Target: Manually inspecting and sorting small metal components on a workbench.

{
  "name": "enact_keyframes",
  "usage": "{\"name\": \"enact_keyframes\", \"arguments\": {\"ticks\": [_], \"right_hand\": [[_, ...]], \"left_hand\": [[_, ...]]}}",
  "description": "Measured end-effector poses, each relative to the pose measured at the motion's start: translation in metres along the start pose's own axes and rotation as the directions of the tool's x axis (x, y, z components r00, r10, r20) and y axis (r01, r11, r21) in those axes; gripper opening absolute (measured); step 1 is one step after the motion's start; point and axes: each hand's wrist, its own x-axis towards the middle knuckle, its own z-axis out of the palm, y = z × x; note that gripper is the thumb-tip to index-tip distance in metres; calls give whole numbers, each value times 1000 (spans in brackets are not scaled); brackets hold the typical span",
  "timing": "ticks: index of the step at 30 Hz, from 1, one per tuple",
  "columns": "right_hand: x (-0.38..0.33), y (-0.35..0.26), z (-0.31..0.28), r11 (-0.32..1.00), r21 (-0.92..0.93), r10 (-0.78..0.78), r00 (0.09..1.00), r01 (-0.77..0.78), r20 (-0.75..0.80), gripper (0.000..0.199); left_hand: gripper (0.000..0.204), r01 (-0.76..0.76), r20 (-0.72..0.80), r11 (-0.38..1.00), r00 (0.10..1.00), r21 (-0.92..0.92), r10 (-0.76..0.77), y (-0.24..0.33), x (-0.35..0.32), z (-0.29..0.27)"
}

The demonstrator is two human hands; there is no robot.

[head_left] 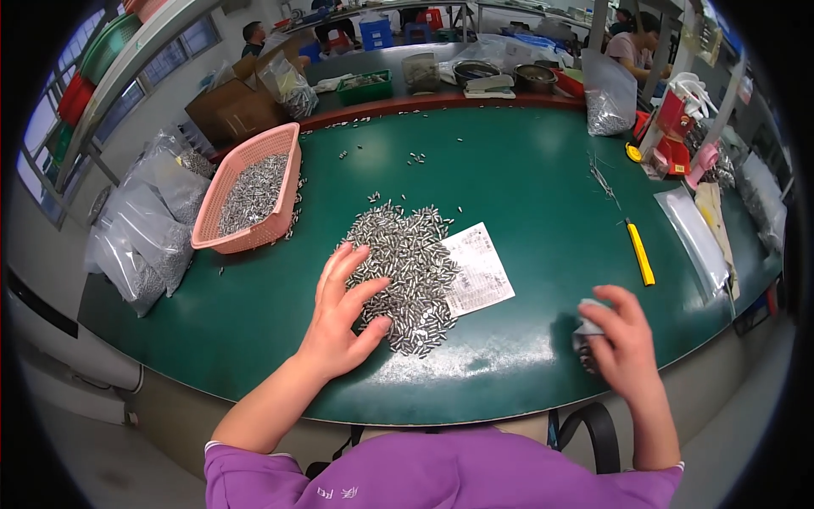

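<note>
A heap of small shiny metal pins (407, 271) lies in the middle of the green table. My left hand (339, 322) rests at the heap's left side, fingers spread and touching the pins, gripping nothing that I can see. A printed white paper sheet (483, 276) lies partly under the heap's right edge. Off to the right, above the table near its front edge, my right hand (623, 339) is closed on a small whitish plastic bag (583, 332). Dark metal pieces seem to show in the bag's lower part; the fingers hide the rest of it.
At the left stand a pink plastic basket (284, 191) of similar pins and filled clear bags (140, 242). A yellow utility knife (641, 254) and flat plastic bags (691, 237) lie at the right. A green tray (365, 92) and a cardboard box (229, 114) are at the back.
</note>
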Motion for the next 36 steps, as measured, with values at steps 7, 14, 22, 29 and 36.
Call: {"name": "enact_keyframes", "arguments": {"ticks": [7, 14, 22, 29, 36], "right_hand": [[23, 11, 31, 965, -106, -203, 939, 240, 277, 51], [90, 45, 79, 978, 92, -193, 980, 189, 40, 32], [164, 84, 125, 984, 98, -136, 985, 147, -110, 37], [182, 169, 99, 998, -60, 13, 939, -36, -342, 34], [197, 150, 78, 971, 155, 234, 871, -184, -432, 29]], "left_hand": [[46, -8, 11, 998, 1000, -55, 9, 1, 2, 3], [45, 4, 16, 998, 1000, -67, -3, -2, 5, 5], [41, 32, 12, 997, 999, -72, -32, -9, 4, 5], [42, 71, -4, 991, 997, -114, -72, -10, 2, 0], [42, 55, 11, 981, 999, -187, -54, -7, 4, 1]]}}
